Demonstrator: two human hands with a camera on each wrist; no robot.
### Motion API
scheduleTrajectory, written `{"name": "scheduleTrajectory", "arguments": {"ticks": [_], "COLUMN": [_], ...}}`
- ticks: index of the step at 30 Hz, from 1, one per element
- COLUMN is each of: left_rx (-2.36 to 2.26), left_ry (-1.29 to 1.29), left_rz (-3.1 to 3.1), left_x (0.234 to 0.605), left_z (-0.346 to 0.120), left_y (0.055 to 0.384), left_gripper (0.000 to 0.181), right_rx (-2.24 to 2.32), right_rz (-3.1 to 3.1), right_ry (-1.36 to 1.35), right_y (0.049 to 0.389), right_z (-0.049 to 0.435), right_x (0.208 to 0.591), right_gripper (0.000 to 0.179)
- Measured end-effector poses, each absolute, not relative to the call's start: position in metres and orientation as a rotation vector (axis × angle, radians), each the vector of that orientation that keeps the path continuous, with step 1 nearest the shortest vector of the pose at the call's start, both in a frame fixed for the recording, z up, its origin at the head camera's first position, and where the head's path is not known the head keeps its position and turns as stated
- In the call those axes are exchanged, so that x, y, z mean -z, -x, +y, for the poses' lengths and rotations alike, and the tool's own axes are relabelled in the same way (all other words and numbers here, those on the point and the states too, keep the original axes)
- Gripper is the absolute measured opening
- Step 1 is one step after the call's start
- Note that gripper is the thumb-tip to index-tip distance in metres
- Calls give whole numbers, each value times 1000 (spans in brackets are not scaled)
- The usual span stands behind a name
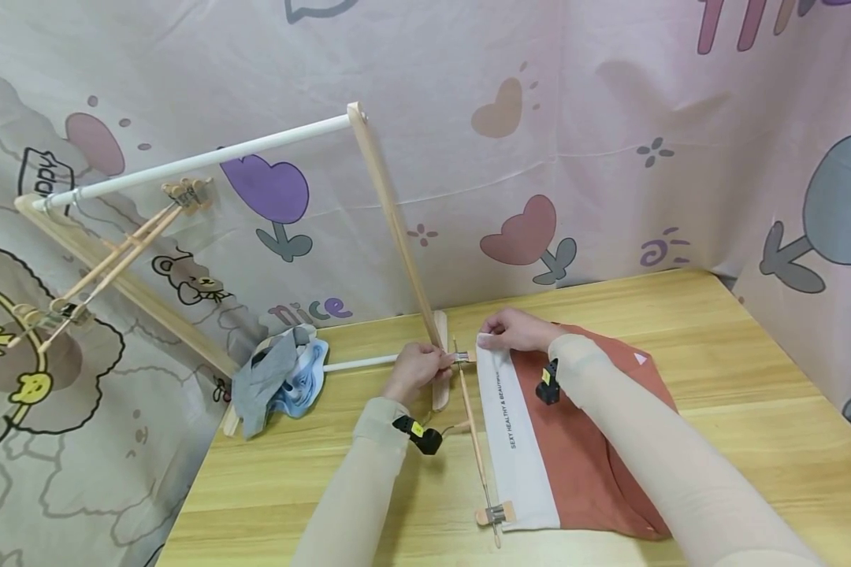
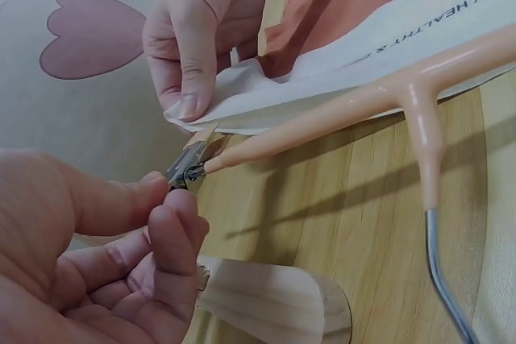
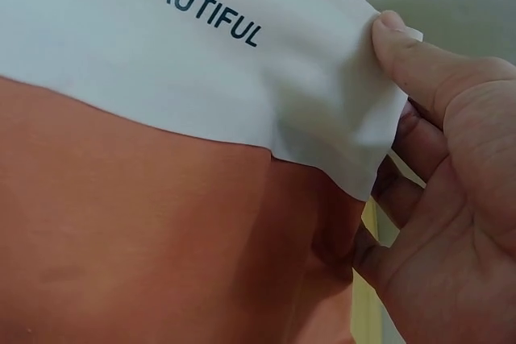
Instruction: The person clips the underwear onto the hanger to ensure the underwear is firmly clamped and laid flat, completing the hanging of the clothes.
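A rust-red pair of underwear (image 1: 581, 465) with a wide white printed waistband (image 1: 516, 449) lies on the table. My right hand (image 1: 519, 329) pinches the far corner of that waistband between thumb and fingers. Alongside the band runs a peach-coloured clip hanger (image 1: 472, 433). Its near clip (image 1: 495, 514) overlaps the waistband's near corner. With thumb and fingertips my left hand (image 1: 417, 372) pinches the far clip (image 2: 187, 165). In the left wrist view, that clip's tip is right at the band's held edge.
Left of the hands stands a wooden rack with a white top rail (image 1: 220, 160), from which another clip hanger (image 1: 124, 256) hangs. Crumpled grey and blue cloths (image 1: 284, 378) lie at the rack's far-left foot. A lower white bar (image 1: 362, 363) runs behind my left hand. Patterned curtain surrounds the table (image 1: 745, 378).
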State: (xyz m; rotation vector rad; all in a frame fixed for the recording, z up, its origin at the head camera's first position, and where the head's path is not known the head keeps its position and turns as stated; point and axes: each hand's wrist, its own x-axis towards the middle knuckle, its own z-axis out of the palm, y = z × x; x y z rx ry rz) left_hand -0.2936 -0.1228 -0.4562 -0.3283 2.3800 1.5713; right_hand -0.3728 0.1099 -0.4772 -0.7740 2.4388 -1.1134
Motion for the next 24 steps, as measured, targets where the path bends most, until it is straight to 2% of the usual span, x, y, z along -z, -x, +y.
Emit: {"name": "scheduleTrajectory", "arguments": {"ticks": [24], "left_rx": [-1655], "left_ry": [341], "left_rz": [2393], "left_x": [457], "left_z": [-121], "left_y": [295], "left_gripper": [7], "right_rx": [1063], "right_rz": [2399], "right_ry": [829], "right_y": [370], "right_z": [110], "right_x": [467], "right_gripper": [20]}}
